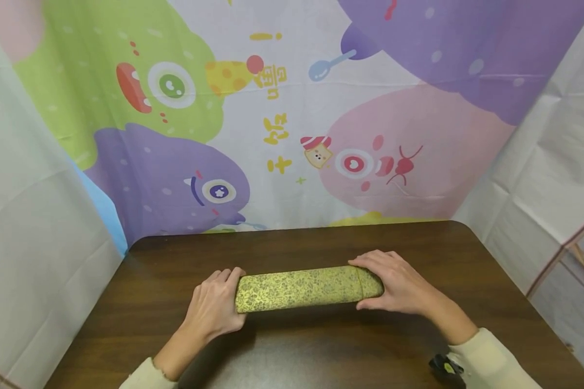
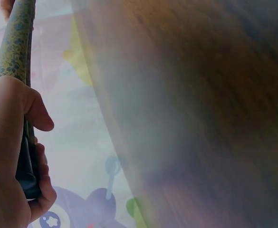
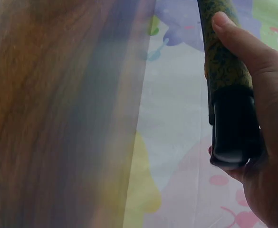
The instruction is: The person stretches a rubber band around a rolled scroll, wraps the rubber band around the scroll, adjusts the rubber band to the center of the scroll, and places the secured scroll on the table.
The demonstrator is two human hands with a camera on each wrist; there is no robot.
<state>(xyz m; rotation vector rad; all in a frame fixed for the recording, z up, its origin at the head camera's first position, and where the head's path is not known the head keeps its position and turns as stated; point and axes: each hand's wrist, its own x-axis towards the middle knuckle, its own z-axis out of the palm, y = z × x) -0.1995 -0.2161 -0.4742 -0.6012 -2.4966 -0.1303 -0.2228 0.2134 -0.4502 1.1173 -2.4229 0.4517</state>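
Stretched between my two hands above the table is a long, slim piece with a yellow-green floral pattern. In the head view a seam crosses it near its right end. My left hand grips its left end, fingers over the far side. At the other end, my right hand holds it with the thumb on the near edge. Seen from the left wrist, a dark end lies within the curled fingers. The right wrist view shows a glossy black end against the palm, with the thumb along the patterned side.
A dark brown wooden table with rounded far corners spreads below the hands. Behind it hangs a curtain printed with cartoon monsters. Pale cloth hangs on both sides. A small black device sits at the right sleeve.
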